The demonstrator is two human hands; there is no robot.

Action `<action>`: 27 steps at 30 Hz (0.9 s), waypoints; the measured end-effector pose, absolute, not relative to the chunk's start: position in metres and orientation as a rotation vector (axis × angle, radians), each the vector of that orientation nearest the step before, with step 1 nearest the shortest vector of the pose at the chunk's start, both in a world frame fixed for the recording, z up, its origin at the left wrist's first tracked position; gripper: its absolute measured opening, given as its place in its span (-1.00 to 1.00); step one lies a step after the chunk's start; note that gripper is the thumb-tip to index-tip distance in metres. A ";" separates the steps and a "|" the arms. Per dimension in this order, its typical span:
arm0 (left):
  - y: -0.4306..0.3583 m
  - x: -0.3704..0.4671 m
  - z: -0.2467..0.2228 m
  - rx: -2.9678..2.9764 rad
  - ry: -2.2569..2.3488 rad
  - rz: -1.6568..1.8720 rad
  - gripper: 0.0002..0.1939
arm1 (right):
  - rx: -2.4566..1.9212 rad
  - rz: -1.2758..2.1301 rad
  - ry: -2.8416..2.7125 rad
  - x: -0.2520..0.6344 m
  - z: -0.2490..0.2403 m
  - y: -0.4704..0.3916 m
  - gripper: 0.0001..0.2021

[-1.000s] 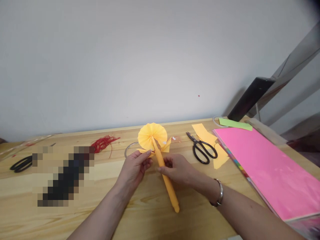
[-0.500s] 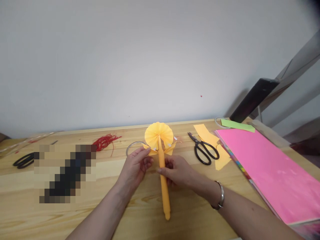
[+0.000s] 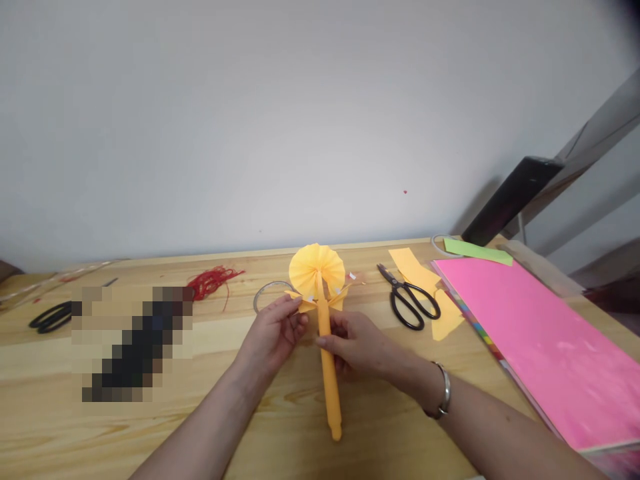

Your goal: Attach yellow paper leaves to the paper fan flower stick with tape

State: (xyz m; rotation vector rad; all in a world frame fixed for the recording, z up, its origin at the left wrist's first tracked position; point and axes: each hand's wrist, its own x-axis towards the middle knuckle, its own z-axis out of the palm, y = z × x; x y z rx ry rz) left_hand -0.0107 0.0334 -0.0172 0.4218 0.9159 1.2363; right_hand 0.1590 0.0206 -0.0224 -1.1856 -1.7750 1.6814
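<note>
An orange paper craft, a long rolled stick (image 3: 330, 393) with a round pleated fan (image 3: 316, 265) at its top, is held over the middle of the table. My right hand (image 3: 353, 343) grips the stick below the fan, thumb in front and fingers behind. My left hand (image 3: 275, 330) pinches the tip of a small folded orange paper piece (image 3: 295, 298) that sticks out on the left side under the fan. A similar folded piece (image 3: 340, 300) juts out on the right side. How the pieces join the stick is too small to tell.
Black-handled scissors (image 3: 407, 297) and orange paper scraps (image 3: 413, 267) lie right of the craft, beside pink sheets (image 3: 535, 347) and a green strip (image 3: 477, 251). Leftward are a ring (image 3: 257, 297), red threads (image 3: 213, 282), a blurred dark object (image 3: 135, 350) and other scissors (image 3: 53, 317).
The view has shifted very slightly. Both hands keep their hold on the craft, with hardly any visible movement.
</note>
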 end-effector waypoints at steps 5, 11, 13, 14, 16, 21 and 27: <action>0.033 -0.011 -0.017 0.407 0.893 1.235 -0.90 | -1.156 1.661 -1.785 0.160 -0.022 0.021 -0.84; 0.032 -0.011 -0.016 0.525 0.905 1.217 -0.92 | -1.168 1.603 -1.817 0.159 -0.020 0.020 -0.85; 0.032 -0.010 -0.016 0.529 0.916 1.215 -0.91 | -1.174 1.598 -1.824 0.159 -0.019 0.020 -0.86; 0.032 -0.010 -0.016 0.527 0.918 1.216 -0.91 | -1.174 1.592 -1.830 0.159 -0.018 0.020 -0.86; 0.032 -0.010 -0.016 0.518 0.921 1.221 -0.92 | -1.169 1.580 -1.850 0.160 -0.018 0.020 -0.86; 0.032 -0.009 -0.017 0.498 0.941 1.232 -0.92 | -1.152 1.555 -1.881 0.160 -0.018 0.018 -0.87; 0.030 -0.009 -0.017 0.508 0.951 1.236 -0.91 | -1.137 1.455 -1.932 0.159 -0.014 0.019 -0.89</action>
